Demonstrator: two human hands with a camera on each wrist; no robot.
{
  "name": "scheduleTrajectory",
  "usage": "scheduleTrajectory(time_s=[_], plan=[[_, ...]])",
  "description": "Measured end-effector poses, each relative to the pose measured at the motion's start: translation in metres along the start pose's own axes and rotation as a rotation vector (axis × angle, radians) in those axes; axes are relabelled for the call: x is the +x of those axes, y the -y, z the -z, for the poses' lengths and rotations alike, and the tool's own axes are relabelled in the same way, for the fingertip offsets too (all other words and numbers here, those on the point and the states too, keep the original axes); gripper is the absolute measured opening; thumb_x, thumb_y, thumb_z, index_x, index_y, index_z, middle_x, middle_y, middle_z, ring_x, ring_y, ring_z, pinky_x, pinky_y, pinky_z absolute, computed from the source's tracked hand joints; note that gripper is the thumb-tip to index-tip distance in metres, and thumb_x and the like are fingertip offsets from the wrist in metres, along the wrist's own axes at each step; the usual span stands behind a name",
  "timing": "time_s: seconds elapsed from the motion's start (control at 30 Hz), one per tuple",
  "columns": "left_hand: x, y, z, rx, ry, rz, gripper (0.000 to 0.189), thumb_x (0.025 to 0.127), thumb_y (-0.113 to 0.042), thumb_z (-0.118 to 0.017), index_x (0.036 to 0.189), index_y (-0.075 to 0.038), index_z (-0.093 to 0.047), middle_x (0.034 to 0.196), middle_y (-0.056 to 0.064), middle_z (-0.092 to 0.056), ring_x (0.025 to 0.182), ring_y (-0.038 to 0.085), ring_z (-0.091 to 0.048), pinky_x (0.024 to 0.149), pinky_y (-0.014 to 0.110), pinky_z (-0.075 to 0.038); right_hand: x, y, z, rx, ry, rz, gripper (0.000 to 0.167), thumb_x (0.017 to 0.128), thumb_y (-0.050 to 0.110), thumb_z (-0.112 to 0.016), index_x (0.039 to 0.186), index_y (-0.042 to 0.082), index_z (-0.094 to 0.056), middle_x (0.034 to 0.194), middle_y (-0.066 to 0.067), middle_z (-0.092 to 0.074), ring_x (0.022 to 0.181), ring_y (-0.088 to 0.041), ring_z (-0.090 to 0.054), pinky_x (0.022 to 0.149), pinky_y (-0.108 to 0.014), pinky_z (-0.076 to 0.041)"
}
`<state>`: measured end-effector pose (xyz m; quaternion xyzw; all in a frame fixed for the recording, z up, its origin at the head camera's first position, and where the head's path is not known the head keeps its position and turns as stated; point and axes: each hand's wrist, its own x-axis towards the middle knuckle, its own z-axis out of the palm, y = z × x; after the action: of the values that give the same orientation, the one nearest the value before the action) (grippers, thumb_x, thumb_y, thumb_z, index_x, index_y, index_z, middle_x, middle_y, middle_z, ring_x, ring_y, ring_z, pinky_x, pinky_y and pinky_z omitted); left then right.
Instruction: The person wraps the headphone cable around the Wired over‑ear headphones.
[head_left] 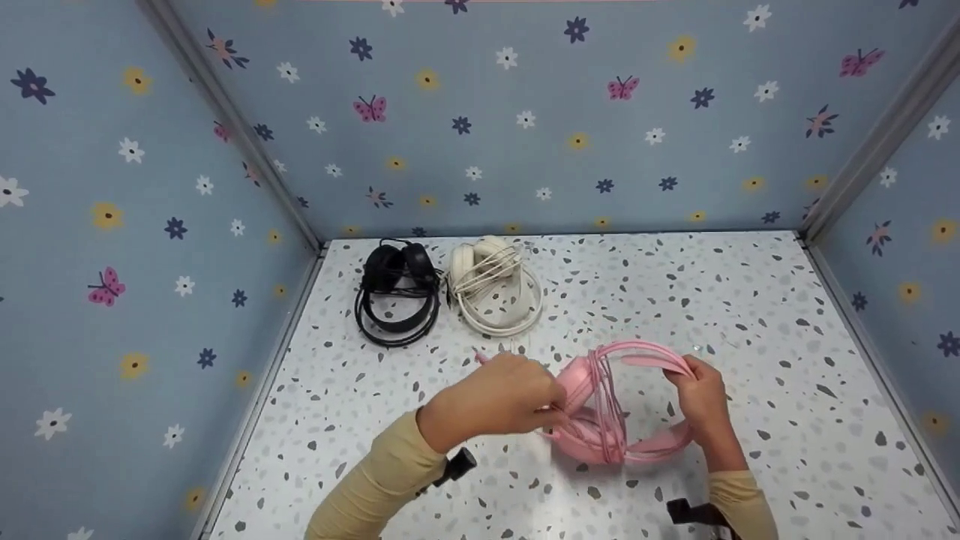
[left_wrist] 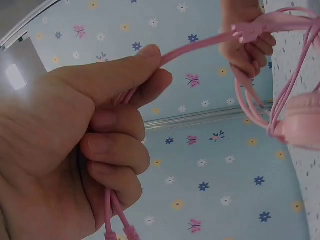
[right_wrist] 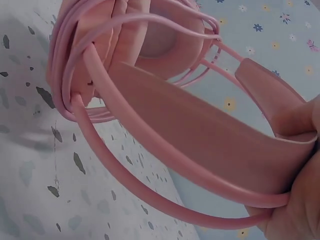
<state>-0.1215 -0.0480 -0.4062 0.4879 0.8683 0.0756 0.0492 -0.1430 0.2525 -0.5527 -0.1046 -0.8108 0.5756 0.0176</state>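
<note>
Pink headphones (head_left: 577, 382) are held over the speckled table, their cable wound several times around the ear cups. My right hand (head_left: 701, 397) grips the headband (right_wrist: 215, 145), its fingers curled around the band and outer tubes. On the other side my left hand (head_left: 502, 394) pinches the pink cable (left_wrist: 200, 44) between thumb and forefinger, the other fingers curled over it. Two cable ends (left_wrist: 120, 220) hang below that fist in the left wrist view. A pink ear cup (left_wrist: 302, 120) shows at the right edge there.
Black headphones (head_left: 401, 322) lie at the back left of the table (head_left: 750, 315). Beside them are white headphones (head_left: 502, 326) with their cable wrapped around the cups. Blue patterned walls (head_left: 555, 165) enclose the table at the back and sides.
</note>
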Motion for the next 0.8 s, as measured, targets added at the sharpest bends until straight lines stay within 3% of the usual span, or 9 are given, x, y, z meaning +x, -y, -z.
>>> scheduleTrajectory(time_s=[0.1, 0.2, 0.37, 0.5, 0.6, 0.7, 0.8], plan=[[0.005, 0.008, 0.019, -0.011, -0.004, -0.064, 0.019, 0.090, -0.036, -0.069, 0.083, -0.020, -0.074, 0.067, -0.012, -0.062, 0.052, 0.001, -0.048, 0.050, 0.017, -0.038, 0.001, 0.002, 0.002, 0.072, 0.105, 0.014, 0.011, 0.096, 0.003, -0.050, 0.095, -0.003, -0.059, 0.080, -0.011, -0.056, 0.070, -0.015, -0.050, 0.067, -0.031, -0.043], [0.014, 0.018, 0.029, 0.044, -0.070, -0.141, 0.019, 0.091, -0.036, -0.067, 0.085, -0.020, -0.074, 0.072, -0.011, -0.065, 0.056, 0.002, -0.051, 0.052, 0.019, -0.040, 0.001, 0.004, 0.003, 0.227, 0.232, 0.025, 0.007, 0.094, 0.000, -0.049, 0.089, -0.001, -0.055, 0.062, -0.004, -0.038, 0.049, -0.011, -0.033, 0.045, -0.028, -0.028], [0.025, 0.035, 0.028, 0.084, -0.212, -0.265, 0.019, 0.093, -0.038, -0.064, 0.088, -0.022, -0.073, 0.078, -0.010, -0.066, 0.062, 0.004, -0.057, 0.056, 0.025, -0.045, -0.002, 0.004, 0.007, 0.479, 0.479, 0.132, 0.014, 0.090, -0.007, -0.045, 0.088, 0.002, -0.055, 0.057, -0.010, -0.020, 0.044, -0.014, -0.018, 0.042, -0.038, -0.011], [0.027, 0.054, 0.015, 0.022, -0.317, -0.317, 0.021, 0.096, -0.035, -0.061, 0.089, -0.019, -0.073, 0.079, -0.009, -0.066, 0.064, 0.003, -0.057, 0.059, 0.022, -0.046, -0.001, 0.003, 0.009, 0.667, 0.686, 0.272, 0.026, 0.091, -0.011, -0.040, 0.097, 0.004, -0.061, 0.057, -0.012, -0.017, 0.044, -0.020, -0.010, 0.039, -0.036, -0.007], [0.030, 0.068, 0.000, -0.062, -0.382, -0.312, 0.023, 0.097, -0.034, -0.060, 0.090, -0.017, -0.073, 0.080, -0.008, -0.067, 0.065, 0.001, -0.057, 0.063, 0.019, -0.045, 0.001, 0.003, 0.009, 0.803, 0.815, 0.325, 0.035, 0.094, -0.011, -0.033, 0.104, 0.004, -0.063, 0.057, -0.010, -0.018, 0.043, -0.018, -0.010, 0.038, -0.033, -0.008], [0.035, 0.081, -0.016, -0.195, -0.413, -0.282, 0.024, 0.098, -0.033, -0.059, 0.090, -0.015, -0.074, 0.081, -0.007, -0.067, 0.065, 0.000, -0.056, 0.065, 0.017, -0.045, 0.005, 0.003, 0.007, 0.922, 0.891, 0.362, 0.038, 0.097, -0.008, -0.027, 0.109, 0.003, -0.062, 0.059, -0.008, -0.019, 0.044, -0.016, -0.012, 0.040, -0.030, -0.009], [0.041, 0.089, -0.037, -0.417, -0.411, -0.231, 0.022, 0.098, -0.027, -0.060, 0.091, -0.011, -0.074, 0.076, -0.005, -0.065, 0.059, 0.002, -0.051, 0.059, 0.020, -0.043, 0.008, 0.000, 0.005, 1.030, 0.932, 0.386, 0.036, 0.102, -0.002, -0.025, 0.109, 0.002, -0.060, 0.061, -0.006, -0.019, 0.046, -0.014, -0.013, 0.042, -0.028, -0.010]])
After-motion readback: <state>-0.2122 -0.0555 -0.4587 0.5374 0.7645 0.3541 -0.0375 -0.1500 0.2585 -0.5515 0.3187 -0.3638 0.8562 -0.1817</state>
